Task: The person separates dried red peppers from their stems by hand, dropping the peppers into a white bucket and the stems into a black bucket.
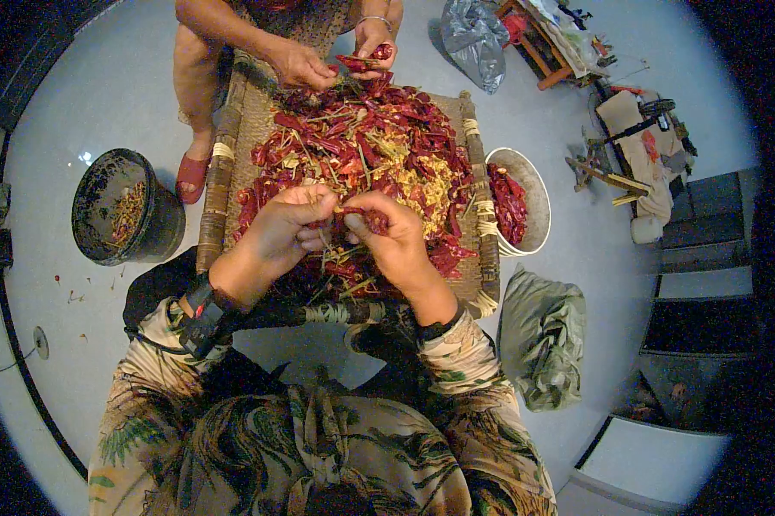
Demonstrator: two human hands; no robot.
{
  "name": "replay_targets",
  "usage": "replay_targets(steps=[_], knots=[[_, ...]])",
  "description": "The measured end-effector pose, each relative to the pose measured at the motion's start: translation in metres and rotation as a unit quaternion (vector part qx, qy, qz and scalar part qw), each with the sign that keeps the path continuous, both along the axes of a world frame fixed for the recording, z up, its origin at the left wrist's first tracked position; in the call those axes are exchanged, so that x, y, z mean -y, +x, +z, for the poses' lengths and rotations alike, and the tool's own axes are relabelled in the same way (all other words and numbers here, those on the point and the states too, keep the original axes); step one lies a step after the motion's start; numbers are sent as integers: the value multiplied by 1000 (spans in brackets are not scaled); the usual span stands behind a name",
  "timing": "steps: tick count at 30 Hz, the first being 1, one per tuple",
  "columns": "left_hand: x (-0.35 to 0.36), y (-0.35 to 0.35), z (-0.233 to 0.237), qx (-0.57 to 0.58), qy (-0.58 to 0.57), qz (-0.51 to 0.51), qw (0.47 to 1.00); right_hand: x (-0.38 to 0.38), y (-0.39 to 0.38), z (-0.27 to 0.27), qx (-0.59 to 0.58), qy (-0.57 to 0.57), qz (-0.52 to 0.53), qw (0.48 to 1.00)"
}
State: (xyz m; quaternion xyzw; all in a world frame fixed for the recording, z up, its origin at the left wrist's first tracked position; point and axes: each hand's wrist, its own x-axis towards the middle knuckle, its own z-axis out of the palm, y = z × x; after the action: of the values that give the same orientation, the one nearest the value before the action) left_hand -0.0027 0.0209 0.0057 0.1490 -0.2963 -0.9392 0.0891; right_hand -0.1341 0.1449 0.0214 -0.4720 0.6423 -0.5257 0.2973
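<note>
Both of my hands meet above the near half of a woven tray (263, 80) heaped with dried red chilies (318, 138), stalks and yellow seeds (422, 185). My left hand (288, 225) pinches the pale stem end of a chili between thumb and fingertips. The red body of that chili (351, 210) is in my right hand (392, 236), its fingers curled round it, and more red shows under the palm. The two hands almost touch at the fingertips. Part of the pile is hidden beneath my hands and wrists.
Across the tray a co-worker's hands (306, 67) hold chilies. A black bucket (165, 225) with scraps stands left; a white bucket (538, 211) with red chilies stands right. A green sack (542, 340) lies near right, a plastic bag (476, 43) far right, beside wooden stools (533, 39).
</note>
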Motion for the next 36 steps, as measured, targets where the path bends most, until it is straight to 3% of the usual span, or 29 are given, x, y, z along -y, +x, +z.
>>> replay_targets(steps=[3,6,9,13,17,19,20,22,23,25,29,31,32,34,36], knots=[[-2,0,4,6,16,1,1000,0,-1,2,11,5,-2,1000],[9,2,-3,-94,-16,54,994,-1,-8,0,-60,1,4,998],[33,7,0,-104,45,143,983,-1,-20,0,115,71,-50,990],[25,6,3,-40,57,180,981,0,-42,0,280,28,-128,951],[16,3,13,23,-18,217,976,-10,-82,-4,369,-68,-186,908],[8,1,24,56,-80,239,966,-24,-114,-4,356,-131,-211,901],[6,0,23,68,-85,243,964,-32,-140,-6,366,-163,-259,879],[7,-1,19,72,-68,227,969,-56,-171,2,524,-351,-265,729],[11,1,15,64,-46,205,976,-72,-200,-18,535,-421,-239,693],[13,3,15,61,-24,189,980,-89,-223,-37,546,-451,-283,647],[4,0,34,73,-55,218,972,-97,-241,-71,594,-439,-255,624],[2,3,36,74,-85,223,968,-82,-226,-50,616,-438,-287,588],[2,5,36,75,-99,221,967,-73,-220,-40,575,-377,-330,647],[8,6,28,51,-69,201,976,-57,-199,-32,470,-276,-302,782],[22,4,4,3,18,166,986,-36,-158,-13,365,-183,-256,876]])
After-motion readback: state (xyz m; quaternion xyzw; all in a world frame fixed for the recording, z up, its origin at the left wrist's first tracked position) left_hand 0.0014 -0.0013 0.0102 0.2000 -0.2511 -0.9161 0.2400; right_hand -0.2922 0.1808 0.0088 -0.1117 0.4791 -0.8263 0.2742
